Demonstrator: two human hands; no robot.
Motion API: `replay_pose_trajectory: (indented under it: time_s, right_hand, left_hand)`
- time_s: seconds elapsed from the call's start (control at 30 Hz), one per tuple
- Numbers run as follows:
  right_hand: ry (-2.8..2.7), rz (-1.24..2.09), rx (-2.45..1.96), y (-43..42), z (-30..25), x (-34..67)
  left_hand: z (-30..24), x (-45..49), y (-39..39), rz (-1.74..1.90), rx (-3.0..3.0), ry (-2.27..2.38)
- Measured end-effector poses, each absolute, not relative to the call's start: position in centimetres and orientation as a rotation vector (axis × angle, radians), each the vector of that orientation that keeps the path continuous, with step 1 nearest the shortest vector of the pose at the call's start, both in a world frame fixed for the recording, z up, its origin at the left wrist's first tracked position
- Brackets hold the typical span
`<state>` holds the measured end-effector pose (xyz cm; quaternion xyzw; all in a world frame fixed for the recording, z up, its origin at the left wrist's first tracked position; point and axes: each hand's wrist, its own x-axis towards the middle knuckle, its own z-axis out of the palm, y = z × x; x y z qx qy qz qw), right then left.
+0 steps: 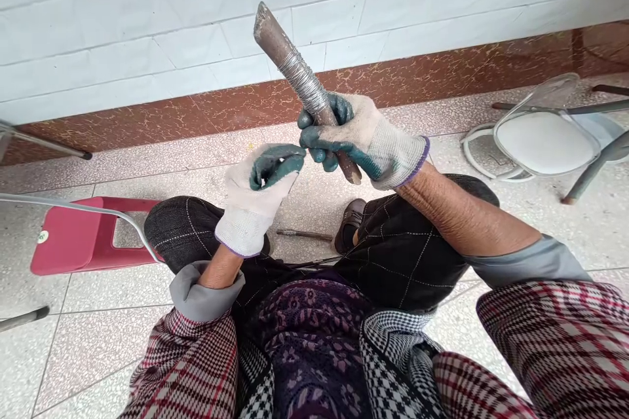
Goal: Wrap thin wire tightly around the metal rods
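Observation:
My right hand (pixel 351 137), in a white glove with green coating, is wrapped round the lower part of a thick brown stick (pixel 273 38). The stick tilts up to the left, its cut end high against the wall. Shiny metal wire (pixel 307 86) is wound in many turns round its middle, just above my fingers. My left hand (pixel 268 177), gloved the same way, is closed in a pinch beside my right fingertips. Whatever those left fingers hold, if anything, is too small to make out.
A thin rod (pixel 304 234) with wire round one end lies on the floor between my feet. A red plastic stool (pixel 69 239) is at the left. A round white seat (pixel 548 137) and metal legs are at the right. A white tiled wall (pixel 196 26) stands ahead.

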<state>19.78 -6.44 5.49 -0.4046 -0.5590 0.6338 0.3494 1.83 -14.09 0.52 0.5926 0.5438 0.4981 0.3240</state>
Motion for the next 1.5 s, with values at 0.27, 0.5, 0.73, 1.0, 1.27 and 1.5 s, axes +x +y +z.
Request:
replay_pose_trajectory:
  time_s: [0.27,0.5,0.73,1.0,1.27,1.5]
  right_hand:
    - [-1.467,1.582,-0.908,-6.8,4.5,19.4]
    - [-1.438,1.556,-0.922,-6.8,4.9,19.3]
    - [-1.418,1.611,-0.982,-7.3,5.4,18.9]
    - [-1.400,1.716,-0.907,-7.2,3.6,17.3]
    - [-1.397,1.856,-0.839,-9.8,-0.6,14.4]
    - [-1.405,1.906,-0.834,-11.2,1.1,14.3]
  left_hand:
    - [3.6,1.3,-13.4,1.670,1.261,1.366]
    - [5.3,-2.2,-14.2,1.730,1.016,1.233]
    - [4.5,-6.5,-17.8,1.547,0.804,1.075]
    - [0.9,-10.5,-22.4,1.652,0.915,1.396]
    - [0.0,-11.7,-24.7,1.699,0.853,1.935]
    - [-1.7,-17.4,-24.0,2.066,0.504,1.186]
